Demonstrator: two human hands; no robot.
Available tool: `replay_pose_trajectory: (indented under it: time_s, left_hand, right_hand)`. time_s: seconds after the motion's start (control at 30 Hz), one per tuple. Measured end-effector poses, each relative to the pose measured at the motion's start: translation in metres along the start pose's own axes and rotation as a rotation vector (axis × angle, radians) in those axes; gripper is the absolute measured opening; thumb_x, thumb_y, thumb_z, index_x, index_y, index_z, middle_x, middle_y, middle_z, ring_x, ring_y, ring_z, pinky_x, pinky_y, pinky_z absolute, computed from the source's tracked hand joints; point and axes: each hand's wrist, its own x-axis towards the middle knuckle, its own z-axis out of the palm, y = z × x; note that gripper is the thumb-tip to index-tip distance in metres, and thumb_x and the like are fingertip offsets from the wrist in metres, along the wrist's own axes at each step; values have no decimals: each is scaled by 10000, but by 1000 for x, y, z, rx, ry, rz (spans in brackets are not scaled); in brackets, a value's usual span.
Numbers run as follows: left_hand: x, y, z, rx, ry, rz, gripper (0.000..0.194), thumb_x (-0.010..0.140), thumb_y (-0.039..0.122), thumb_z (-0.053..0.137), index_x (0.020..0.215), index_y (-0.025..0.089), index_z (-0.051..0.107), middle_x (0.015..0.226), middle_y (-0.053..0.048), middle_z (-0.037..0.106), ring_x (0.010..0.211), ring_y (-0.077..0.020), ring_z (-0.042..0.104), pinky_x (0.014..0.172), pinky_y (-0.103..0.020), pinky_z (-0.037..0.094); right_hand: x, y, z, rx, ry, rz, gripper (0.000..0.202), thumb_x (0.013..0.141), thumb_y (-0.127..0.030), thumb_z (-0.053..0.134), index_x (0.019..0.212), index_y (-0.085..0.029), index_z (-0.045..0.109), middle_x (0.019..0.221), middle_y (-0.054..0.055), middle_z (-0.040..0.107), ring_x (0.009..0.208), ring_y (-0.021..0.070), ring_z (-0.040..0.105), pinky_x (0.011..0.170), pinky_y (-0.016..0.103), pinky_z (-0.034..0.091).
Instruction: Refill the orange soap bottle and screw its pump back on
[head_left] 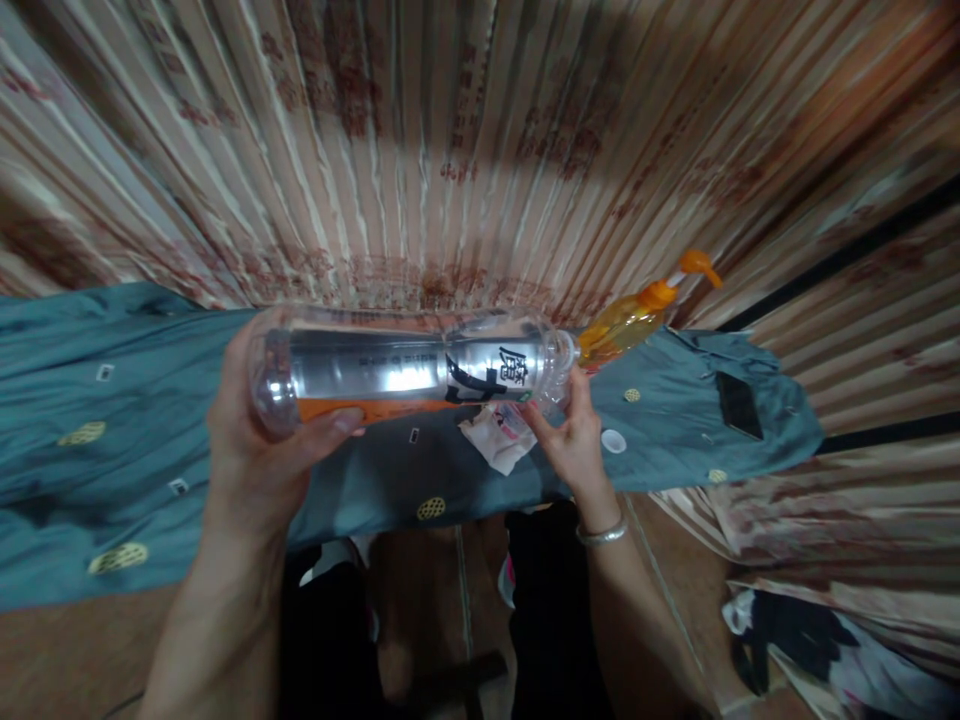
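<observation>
A large clear plastic bottle (397,365) with a silver and orange label lies on its side in the air, held between both my hands. My left hand (259,450) is wrapped around its base, thumb along the label. At the neck end, my right hand (574,430) grips the bottle with thumb and fingers; a bracelet circles that wrist. The bottle's mouth points right, and whether it is capped is hard to see. Just past it stands a yellow pump bottle (624,325) with an orange pump head. A small white cap (613,441) lies near my right hand.
A green patterned cloth (360,490) covers the long surface before me. On it are a tissue packet (501,440) below the bottle and a dark phone (739,405) at right. A pleated curtain (420,150) hangs behind. Clothes (810,640) lie at lower right.
</observation>
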Motion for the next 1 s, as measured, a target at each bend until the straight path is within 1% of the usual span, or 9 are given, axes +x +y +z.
replay_pose_trajectory:
  time_s: [0.1,0.2,0.4,0.5,0.63,0.73,0.8,0.9,1.0]
  left_hand:
    - [1,-1,1,-17,1,13,898,483,581,1076,1298,340,787,1224,-40,746,1122,-276,708,1099,-497,607]
    - [0,-5,0,-16,14,27,916,474,596,1072,1304,337,783,1255,-45,740,1169,-280,704,1040,-434,638]
    - [-2,-13,-3,7,-35,85,780,669,583,995,1362,338,733,1269,-59,706,1083,-265,699,831,-396,706]
    - [-2,-14,-3,11,-53,77,758,709,550,986,1380,326,713,1264,-59,699,1068,-258,706,808,-372,707]
    - [-2,-15,-4,1,-54,53,799,684,545,1003,1393,320,712,1260,-60,713,1096,-260,710,772,-324,694]
    - [-1,-15,-4,-26,-32,34,829,618,552,1035,1360,327,743,1253,-66,724,1083,-261,704,684,-274,671]
    - [0,-14,-4,-31,-29,39,826,619,549,1036,1357,320,745,1263,-72,721,1042,-249,702,637,-255,658]
    - [0,-12,-3,-27,-54,52,778,671,520,1020,1365,308,739,1266,-70,717,987,-218,705,618,-235,656]
    - [-1,-8,-1,-66,-29,27,758,630,463,1053,1318,314,774,1225,-55,740,952,-199,715,563,-197,637]
  right_hand:
    - [0,-1,0,-4,5,-10,782,896,-582,789,1543,-225,531,1435,162,738,1221,353,764,1073,564,626]
    - [0,-1,0,5,2,-10,786,906,-594,782,1554,-226,531,1393,156,753,1191,350,769,1069,560,623]
    - [1,-1,-1,2,4,-50,768,906,-590,793,1541,-235,548,1377,152,768,1184,354,780,1051,563,639]
    - [2,0,-1,3,0,-33,777,899,-594,800,1541,-238,546,1364,158,774,1160,361,788,1035,572,644]
    - [2,-1,0,3,11,-24,787,885,-622,792,1522,-225,557,1405,173,749,1198,375,770,1060,589,624]
    - [2,-2,0,9,19,-32,797,875,-643,793,1509,-219,563,1409,173,743,1227,376,755,1088,589,606]
    - [2,-1,-1,19,7,-26,808,875,-650,789,1513,-213,557,1397,178,746,1219,379,756,1093,596,601]
    - [2,0,-1,21,-8,-4,818,872,-654,789,1514,-205,554,1361,187,761,1177,389,770,1061,611,612]
    - [1,0,-1,20,-10,-6,814,869,-660,788,1508,-209,562,1350,185,770,1162,389,776,1023,598,629]
